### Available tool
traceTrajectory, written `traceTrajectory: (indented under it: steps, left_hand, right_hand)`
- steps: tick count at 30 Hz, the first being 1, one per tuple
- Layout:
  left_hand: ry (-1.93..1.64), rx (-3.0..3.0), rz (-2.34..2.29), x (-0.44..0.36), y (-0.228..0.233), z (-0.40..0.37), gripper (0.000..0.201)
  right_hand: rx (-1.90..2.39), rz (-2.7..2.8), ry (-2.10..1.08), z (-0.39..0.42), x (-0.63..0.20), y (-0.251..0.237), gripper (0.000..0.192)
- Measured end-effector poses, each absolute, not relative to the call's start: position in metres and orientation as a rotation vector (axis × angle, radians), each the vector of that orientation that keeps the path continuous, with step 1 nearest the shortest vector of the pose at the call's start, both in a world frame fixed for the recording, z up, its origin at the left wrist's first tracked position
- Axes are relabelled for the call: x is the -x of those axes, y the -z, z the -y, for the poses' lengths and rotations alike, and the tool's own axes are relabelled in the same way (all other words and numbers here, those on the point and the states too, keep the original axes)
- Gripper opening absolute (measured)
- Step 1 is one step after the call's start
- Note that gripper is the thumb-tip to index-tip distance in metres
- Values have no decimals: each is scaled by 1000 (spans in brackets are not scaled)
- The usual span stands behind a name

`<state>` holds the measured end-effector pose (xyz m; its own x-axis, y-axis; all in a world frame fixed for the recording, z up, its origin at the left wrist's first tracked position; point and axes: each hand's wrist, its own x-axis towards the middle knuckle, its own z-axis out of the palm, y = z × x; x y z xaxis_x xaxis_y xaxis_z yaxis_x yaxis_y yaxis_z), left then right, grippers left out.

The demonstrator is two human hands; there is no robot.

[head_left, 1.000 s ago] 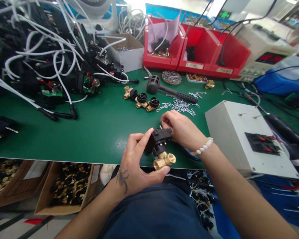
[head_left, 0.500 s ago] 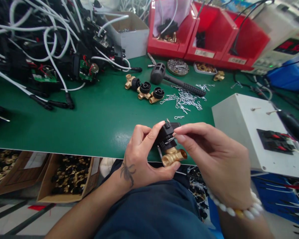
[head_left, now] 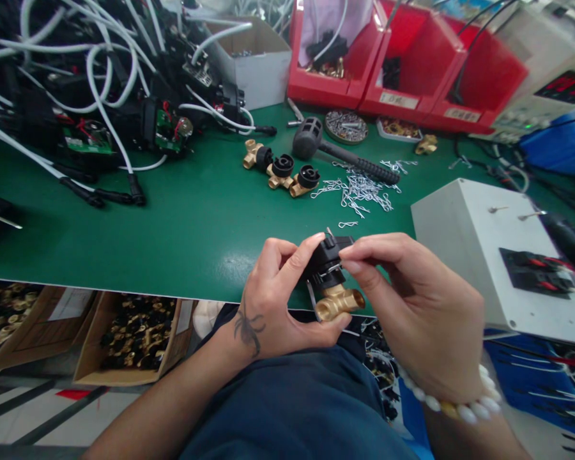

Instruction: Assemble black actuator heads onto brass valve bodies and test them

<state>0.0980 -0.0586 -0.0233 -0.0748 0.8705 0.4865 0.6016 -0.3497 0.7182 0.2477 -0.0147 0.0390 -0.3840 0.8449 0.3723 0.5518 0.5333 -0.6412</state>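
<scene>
My left hand (head_left: 278, 300) grips a brass valve with a black plastic top (head_left: 333, 284) just over the front edge of the green mat (head_left: 172, 223). My right hand (head_left: 412, 306) pinches a thin metal spring clip (head_left: 334, 268) against the black top, fingertips touching the part. A pile of the same wire clips (head_left: 361, 190) lies on the mat beyond my hands, with one stray clip (head_left: 347, 224) nearer. Three more brass valves with black caps (head_left: 282, 172) sit in a row further back.
A black mallet (head_left: 335, 150) lies behind the clips. Red bins (head_left: 402, 70) and a cardboard box (head_left: 253, 57) line the back. Tangled white cables and circuit boards (head_left: 100, 96) fill the left. A white switch box (head_left: 498, 255) stands right. Cartons of brass parts (head_left: 129, 332) sit below the table.
My right hand came back from the clip pile toward me and now presses a clip at the valve's black top. The view shifted slightly; my left hand keeps holding the valve.
</scene>
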Motion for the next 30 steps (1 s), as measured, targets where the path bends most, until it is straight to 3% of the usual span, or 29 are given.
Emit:
traceTrajectory:
  steps: [16,21,26,28,30]
  left_hand:
    - [-1417,-1943,-1525,-95,25,60,77]
    - [-1433,-1828,-1529,-96,29,60,79]
    - [-1450,-1813,-1517,-96,31,60,79]
    - [-1465,-1817,-1512,-96,31,60,79]
    - [-1466,-1820,-1503,-96,31,60,79]
  right_hand:
    - [995,2205,-654,14,-256,-45,10]
    - [1239,2330,-237,-6,-300,-15,57]
    - [1270,2699,142,-1,-332,18,60]
    - [1355,2638,72,4,-332,19,61]
    - [1463,2480,-242,4,-331,13,62]
